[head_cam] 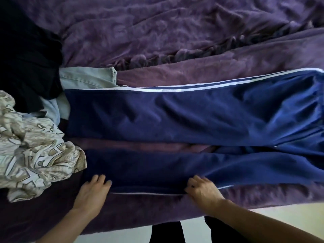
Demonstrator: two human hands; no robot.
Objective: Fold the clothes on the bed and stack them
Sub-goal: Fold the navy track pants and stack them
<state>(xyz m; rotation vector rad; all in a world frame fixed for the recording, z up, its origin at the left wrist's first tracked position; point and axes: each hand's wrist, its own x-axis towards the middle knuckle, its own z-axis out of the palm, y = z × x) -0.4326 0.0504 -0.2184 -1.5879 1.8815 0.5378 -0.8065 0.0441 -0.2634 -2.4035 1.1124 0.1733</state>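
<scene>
- A rumpled purple fleece blanket (157, 32) covers the bed from the near edge to the far side. A strip of pale floor (280, 213) shows below the near edge on the right.
- A pair of navy blue track trousers (175, 116) with white side stripes lies flat on the blanket, running left to right. The waist is at the right and the two leg ends point left.
- The legs lie apart, with a band of purple blanket showing between them. The far leg is the wider in view, and a white stripe runs along its far edge.
- The left hand (93, 192) is at the near edge of the near leg, towards its left end. Its fingers lie fairly straight on top of the cloth, resting on it rather than clasping it.
- The right hand (203, 190) is further right along the same near edge. Its fingers are curled and pinch the fabric beside the thin white stripe.
- A heap of unfolded clothes lies at the left of the bed. A black garment (26, 58) is at the far left, with pale blue denim jeans (84, 78) just beside the far leg end.
- A crumpled beige cloth with a grey-white pattern (35, 155) lies nearer, and its edge overlaps the end of the near leg.
</scene>
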